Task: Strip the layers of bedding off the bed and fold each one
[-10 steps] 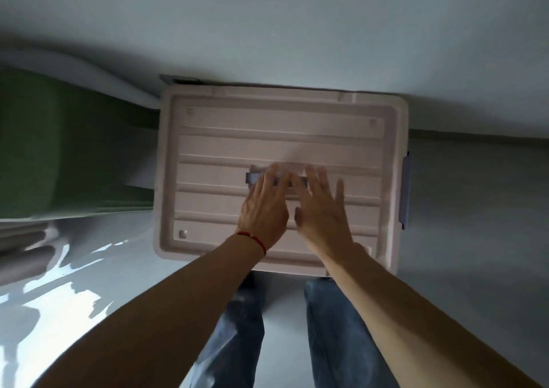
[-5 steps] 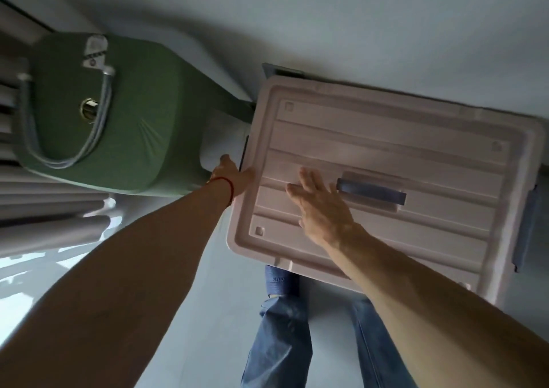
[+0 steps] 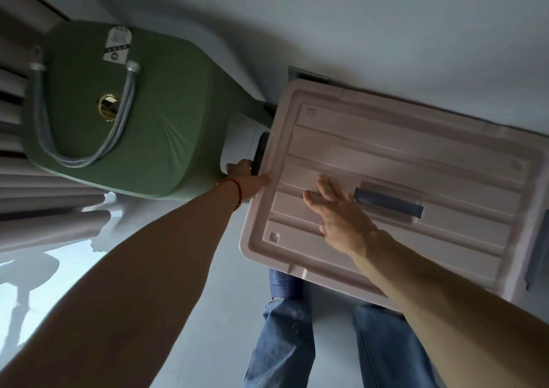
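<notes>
Now both hands on pink storage box lid (image 3: 416, 156).
L hand (image 3: 248, 179) w/ red string on wrist grips lid's left edge by dark side latch (image 3: 260, 153); fingers curl under rim, partly hidden. R hand (image 3: 341, 212) lies flat on ribbed lid, fingers spread, just left of blue handle (image 3: 389, 202). Green covered stool (image 3: 118, 114) sits beside box. No bedding in view.

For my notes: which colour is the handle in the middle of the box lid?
Blue-grey; the handle sits on a pale pink lid. Head view only.
</notes>
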A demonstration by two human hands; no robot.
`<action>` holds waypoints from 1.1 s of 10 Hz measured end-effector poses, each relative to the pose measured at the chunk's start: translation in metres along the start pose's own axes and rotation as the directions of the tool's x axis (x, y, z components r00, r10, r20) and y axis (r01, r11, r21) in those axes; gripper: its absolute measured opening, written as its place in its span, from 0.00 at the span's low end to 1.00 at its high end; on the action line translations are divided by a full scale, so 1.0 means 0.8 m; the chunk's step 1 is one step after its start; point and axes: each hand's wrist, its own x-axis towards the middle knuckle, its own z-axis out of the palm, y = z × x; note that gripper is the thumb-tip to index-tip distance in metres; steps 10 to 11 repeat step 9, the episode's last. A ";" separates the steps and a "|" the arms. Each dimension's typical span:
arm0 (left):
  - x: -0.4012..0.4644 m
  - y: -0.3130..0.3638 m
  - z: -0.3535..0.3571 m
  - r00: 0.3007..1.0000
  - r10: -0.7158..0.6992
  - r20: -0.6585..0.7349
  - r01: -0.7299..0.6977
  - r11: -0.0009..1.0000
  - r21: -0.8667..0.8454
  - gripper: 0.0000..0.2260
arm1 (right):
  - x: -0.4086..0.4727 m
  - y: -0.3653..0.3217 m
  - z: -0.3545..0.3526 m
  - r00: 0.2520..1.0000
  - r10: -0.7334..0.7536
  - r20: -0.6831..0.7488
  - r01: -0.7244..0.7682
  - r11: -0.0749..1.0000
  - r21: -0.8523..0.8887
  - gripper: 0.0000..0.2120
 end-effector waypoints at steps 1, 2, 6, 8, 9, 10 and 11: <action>-0.009 0.004 0.008 0.999 -0.020 -0.029 0.021 0.999 0.029 0.31 | 0.004 0.000 0.001 0.999 0.012 0.032 -0.012 1.000 0.015 0.41; -0.023 0.017 0.021 0.962 0.005 -0.273 0.034 0.990 0.137 0.39 | 0.006 0.000 0.001 0.999 0.015 0.042 -0.015 1.000 0.007 0.42; -0.051 0.041 0.057 0.874 0.258 -0.411 0.059 0.783 0.619 0.12 | 0.006 -0.003 -0.001 0.999 0.015 0.047 -0.015 1.000 0.013 0.38; -0.055 0.043 0.039 0.921 0.171 -0.351 0.075 0.805 0.588 0.13 | -0.002 -0.011 -0.016 0.997 0.020 0.080 -0.024 0.999 0.047 0.39; -0.089 0.042 0.027 0.959 0.145 -0.244 0.019 0.824 0.567 0.15 | -0.017 -0.017 -0.033 0.995 0.032 0.091 -0.041 0.994 0.103 0.38; -0.089 0.042 0.027 0.959 0.145 -0.244 0.019 0.824 0.567 0.15 | -0.017 -0.017 -0.033 0.995 0.032 0.091 -0.041 0.994 0.103 0.38; -0.089 0.042 0.027 0.959 0.145 -0.244 0.019 0.824 0.567 0.15 | -0.017 -0.017 -0.033 0.995 0.032 0.091 -0.041 0.994 0.103 0.38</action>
